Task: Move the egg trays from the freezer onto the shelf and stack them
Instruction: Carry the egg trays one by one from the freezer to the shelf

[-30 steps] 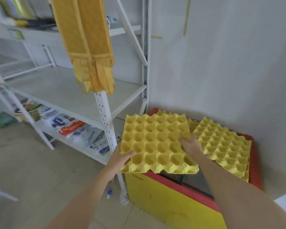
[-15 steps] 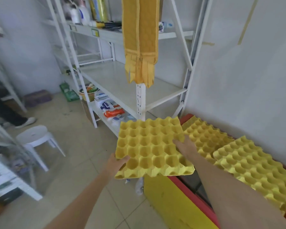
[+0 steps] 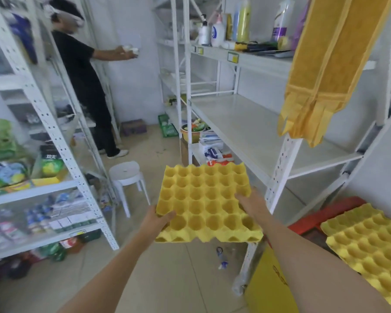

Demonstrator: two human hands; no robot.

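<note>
White metal racks line this storeroom, and the pale tiled floor (image 3: 167, 279) runs between them. Both hands hold one yellow moulded egg tray (image 3: 207, 203) level in the air over the floor, cups up, just in front of a white perforated shelf post (image 3: 280, 168). The left hand (image 3: 157, 220) is clamped on the tray's near left corner, thumb on top and fingers hidden beneath. The right hand (image 3: 251, 203) grips the tray's right edge, fingers spread over the cups. Beyond the tray, the wide white shelf board (image 3: 246, 123) is bare across its middle. A mustard-yellow cloth (image 3: 321, 71) hangs down over the shelf's front right post. On the upper shelf stand plastic bottles (image 3: 219, 30). At lower right, a second yellow egg tray (image 3: 366, 242) lies on the freezer (image 3: 266, 288), a yellow-sided chest with a red rim. A white plastic stool (image 3: 127, 177) stands on the floor to the left. Farther back, a person in black clothing (image 3: 81, 71) reaches toward the far wall.
</note>
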